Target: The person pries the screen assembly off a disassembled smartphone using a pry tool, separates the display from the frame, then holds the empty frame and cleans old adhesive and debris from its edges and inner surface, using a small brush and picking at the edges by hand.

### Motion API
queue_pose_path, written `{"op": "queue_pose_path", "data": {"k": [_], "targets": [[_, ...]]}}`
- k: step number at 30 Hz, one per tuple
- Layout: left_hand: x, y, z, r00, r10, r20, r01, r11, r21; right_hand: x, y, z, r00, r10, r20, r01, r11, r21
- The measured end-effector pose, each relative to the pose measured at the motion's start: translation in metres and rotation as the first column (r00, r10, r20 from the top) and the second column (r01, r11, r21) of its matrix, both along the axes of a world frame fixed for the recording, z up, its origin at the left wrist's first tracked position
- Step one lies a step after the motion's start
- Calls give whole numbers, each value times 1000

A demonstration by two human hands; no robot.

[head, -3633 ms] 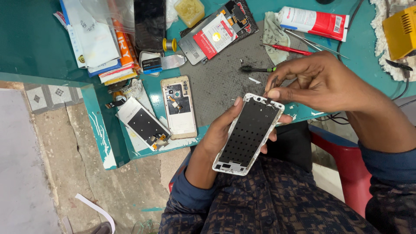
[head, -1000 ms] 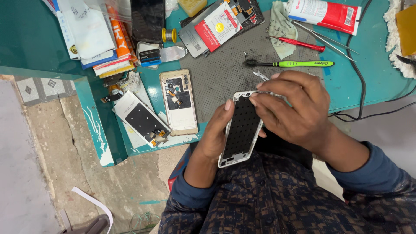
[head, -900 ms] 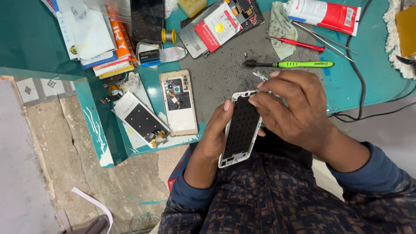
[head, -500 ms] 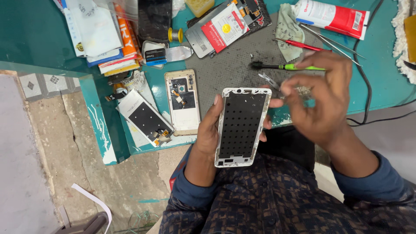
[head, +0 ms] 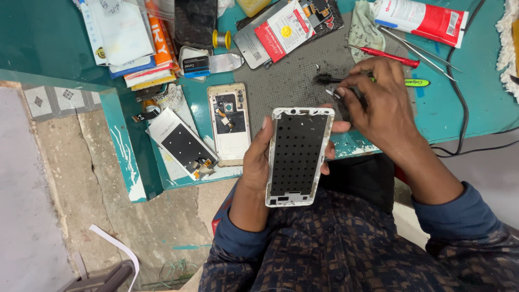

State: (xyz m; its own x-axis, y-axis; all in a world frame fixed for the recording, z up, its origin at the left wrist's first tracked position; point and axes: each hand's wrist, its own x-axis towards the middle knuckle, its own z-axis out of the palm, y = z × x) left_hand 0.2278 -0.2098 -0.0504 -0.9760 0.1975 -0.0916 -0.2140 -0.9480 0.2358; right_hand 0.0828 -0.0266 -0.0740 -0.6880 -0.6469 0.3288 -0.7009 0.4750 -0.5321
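Cluttered teal table [head: 65, 48] with grey work mat [head: 286, 86] above cracked concrete floor [head: 59, 178]; left hand [head: 259, 157] fingers gripping white phone frame [head: 297, 157], right hand [head: 378, 103] fingers pinching screwdriver [head: 413, 82].

A teal table [head: 32, 38] is filling the top of the view, its front edge chipping to white. Below it, a cracked concrete floor [head: 81, 205] is lying beside a strip of patterned tiles [head: 51, 100].

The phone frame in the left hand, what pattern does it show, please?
Black with rows of small holes, white rim; head view. Phone frame, left hand.
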Motion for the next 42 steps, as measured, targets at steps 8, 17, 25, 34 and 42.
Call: {"op": "queue_pose_path", "data": {"k": [8, 17, 25, 34, 42], "targets": [[-1, -2, -4, 1000, 14, -6, -14, 998, -58, 0, -4, 3, 1000, 10, -28, -11, 999, -30], [-1, -1, -8, 1000, 17, -13, -19, 980, -196, 18, 1, 37, 989, -70, -128, 29, 955, -295], [8, 5, -13, 991, 80, 106, -40, 940, -338, 36, -12, 62, 967, 90, -238, -141, 968, -206], [7, 6, -12, 993, 106, 57, -57, 831, -553, 29, -14, 74, 890, 187, -416, -213, 977, -18], [2, 8, -4, 991, 121, 48, -49, 688, -724, 29, -14, 66, 801, 226, -554, -135, 970, 201]]}}
